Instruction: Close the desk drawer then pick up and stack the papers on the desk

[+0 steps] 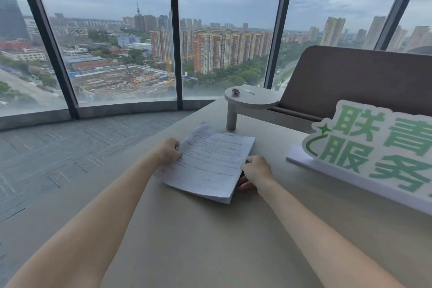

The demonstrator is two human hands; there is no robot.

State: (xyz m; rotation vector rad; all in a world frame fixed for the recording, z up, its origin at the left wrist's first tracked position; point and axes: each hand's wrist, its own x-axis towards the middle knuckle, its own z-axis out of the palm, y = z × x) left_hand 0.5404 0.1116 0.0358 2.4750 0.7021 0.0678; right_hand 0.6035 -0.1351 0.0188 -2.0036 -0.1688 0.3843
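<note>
A stack of printed papers [210,161] lies on a pale grey surface [198,241], held at both side edges. The left hand [168,151] grips the left edge — fingers curled over it. The right hand [256,172] grips the right edge, fingers tucked beneath the stack. To the right stands a white sign [374,147] with green characters; beyond, a small round raised shelf [251,100].

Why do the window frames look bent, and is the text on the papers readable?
Head view: wide-angle distortion bows the window frames; soft overcast daylight, faint shadows, no glare. The papers, held by left hand and right hand, are too blurred to read.
</note>
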